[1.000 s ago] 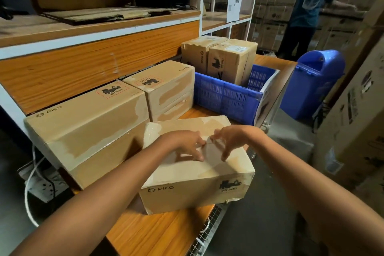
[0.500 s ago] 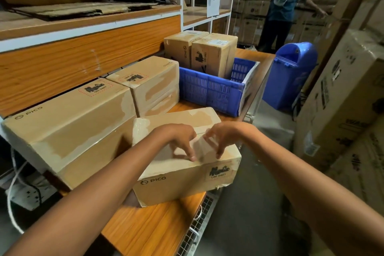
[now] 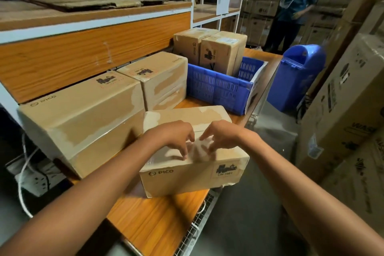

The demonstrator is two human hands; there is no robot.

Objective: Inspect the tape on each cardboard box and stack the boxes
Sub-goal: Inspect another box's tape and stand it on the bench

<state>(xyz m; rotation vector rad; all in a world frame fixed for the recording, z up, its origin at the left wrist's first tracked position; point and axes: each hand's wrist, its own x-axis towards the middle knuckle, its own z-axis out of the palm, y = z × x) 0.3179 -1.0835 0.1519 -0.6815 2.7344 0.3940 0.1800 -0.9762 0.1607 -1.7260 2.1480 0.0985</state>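
Note:
A cardboard box (image 3: 193,174) marked PICO lies on the wooden table (image 3: 158,220) right in front of me, with clear tape running along its top seam. My left hand (image 3: 176,137) and my right hand (image 3: 220,135) are side by side on that top, fingertips down on the tape near the front edge. The right fingers are blurred with motion. A long box (image 3: 83,118) and a shorter box (image 3: 164,81) sit to the left against the shelf. Two more boxes (image 3: 195,45) (image 3: 222,52) stand upright in a blue crate (image 3: 216,89).
A blue bin (image 3: 299,77) stands on the floor past the table's right edge. Large cartons (image 3: 349,106) line the right side. A person (image 3: 295,6) stands at the back. A power strip (image 3: 39,176) with white cable lies low on the left.
Both hands have slid along the tape toward the front edge of the near box. The box itself has stayed put; my view has shifted slightly.

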